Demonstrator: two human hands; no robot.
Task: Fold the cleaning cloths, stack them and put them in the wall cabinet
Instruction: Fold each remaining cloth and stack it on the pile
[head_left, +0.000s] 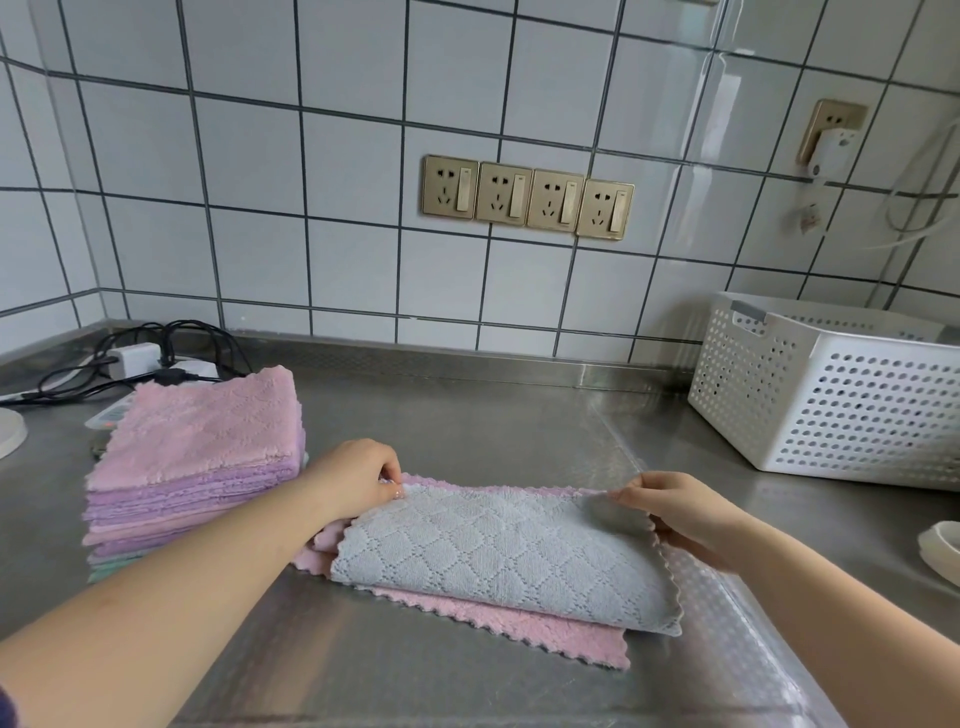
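Observation:
A cleaning cloth (498, 556), grey on one face and pink on the other, lies folded over on the steel counter (467, 426) in front of me. My left hand (358, 475) pinches its far left corner. My right hand (675, 512) pinches its far right corner, which is lifted slightly off the counter. The pink lower layer sticks out along the near edge. To the left stands a stack of folded cloths (197, 457), pink on top, purple and green below. The wall cabinet is out of view.
A white perforated basket (831, 395) stands at the right against the tiled wall. Black cables and a white charger (135, 358) lie at the back left behind the stack. A white round object (943, 551) shows at the right edge. Wall sockets (527, 197) sit above the counter.

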